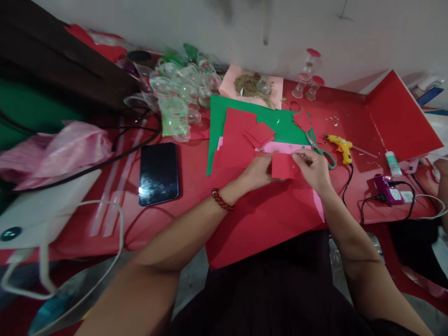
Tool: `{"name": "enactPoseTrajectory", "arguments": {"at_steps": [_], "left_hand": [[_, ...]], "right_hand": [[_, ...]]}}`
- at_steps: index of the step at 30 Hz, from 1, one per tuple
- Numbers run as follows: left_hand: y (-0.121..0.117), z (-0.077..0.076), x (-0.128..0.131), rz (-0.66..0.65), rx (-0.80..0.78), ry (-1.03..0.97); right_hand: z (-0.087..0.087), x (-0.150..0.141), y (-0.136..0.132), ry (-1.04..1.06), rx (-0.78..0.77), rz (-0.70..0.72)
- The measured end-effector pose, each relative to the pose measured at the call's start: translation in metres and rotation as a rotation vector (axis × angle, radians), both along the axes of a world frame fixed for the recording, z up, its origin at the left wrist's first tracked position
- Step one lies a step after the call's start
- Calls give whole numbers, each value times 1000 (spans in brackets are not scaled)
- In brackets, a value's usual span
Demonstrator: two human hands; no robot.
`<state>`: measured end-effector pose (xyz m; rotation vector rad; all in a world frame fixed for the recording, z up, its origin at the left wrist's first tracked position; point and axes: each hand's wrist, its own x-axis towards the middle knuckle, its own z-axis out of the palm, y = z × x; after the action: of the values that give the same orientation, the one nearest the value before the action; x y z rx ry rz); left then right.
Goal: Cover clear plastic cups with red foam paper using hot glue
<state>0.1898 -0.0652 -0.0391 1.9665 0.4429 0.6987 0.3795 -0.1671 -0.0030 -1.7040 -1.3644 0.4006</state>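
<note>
A small red paper square [283, 166] is held up between both hands over a large red sheet [266, 224]. My left hand [261, 170], with a beaded bracelet at the wrist, grips the square's left side. My right hand [312, 167] pinches its upper right edge with thumb and forefinger. Behind the hands, several cut red squares [261, 134] are stacked on red paper [238, 128] and a green sheet [217, 116]. Scissors with grey-green handles [320, 150] lie just beyond my right hand, close to more red paper pieces [303, 120].
A phone [158, 173] lies to the left, with clear plastic strips [121, 186] beside it. Clear plastic cups [185, 88] are piled at the back. A yellow glue gun [341, 147], purple power adapter [388, 189] and glue bottle [393, 163] stand right, with cables around. Another person's arm [443, 186] shows at the right edge.
</note>
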Motion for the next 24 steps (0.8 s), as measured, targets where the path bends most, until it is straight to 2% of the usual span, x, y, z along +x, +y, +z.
{"name": "enactPoseTrajectory", "arguments": {"at_steps": [5, 7, 9, 12, 16, 24], "left_hand": [[0, -2, 0, 2, 0, -22], [0, -2, 0, 5, -18, -34], [0, -3, 0, -1, -26, -40], [1, -3, -1, -18, -25, -34], [1, -1, -1, -39, -34, -48], [4, -4, 0, -4, 5, 57]], "right_hand": [[10, -12, -13, -450, 115, -72], [13, -23, -23, -605, 102, 31], [12, -35, -31, -712, 18, 204], [8, -44, -37, -791, -98, 326], [8, -43, -34, -835, -139, 329], [19, -38, -27, -875, -206, 415]]}}
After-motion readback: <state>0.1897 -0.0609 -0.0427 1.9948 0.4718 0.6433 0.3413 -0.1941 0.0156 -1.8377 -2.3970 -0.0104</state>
